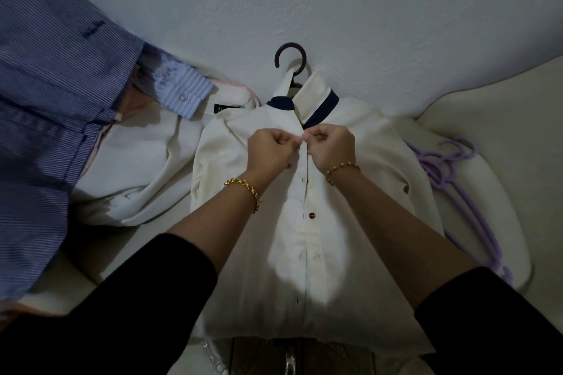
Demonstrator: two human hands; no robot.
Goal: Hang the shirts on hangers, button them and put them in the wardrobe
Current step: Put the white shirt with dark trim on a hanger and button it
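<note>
A cream shirt (350, 222) with a navy-lined collar lies face up on a pale surface, on a dark hanger whose hook (291, 55) pokes out above the collar. My left hand (271, 148) and my right hand (330, 146) meet at the top of the placket just below the collar, each pinching one edge of the shirt front. Lower buttons along the placket appear fastened. Both wrists wear gold chain bracelets.
A blue striped shirt (45, 116) lies at the left, its cuff over another white shirt (137, 167). A pink hanger edge (243, 87) shows behind them. Several purple hangers (451, 173) lie at the right on the pale cushion (502, 131). A white wall rises behind.
</note>
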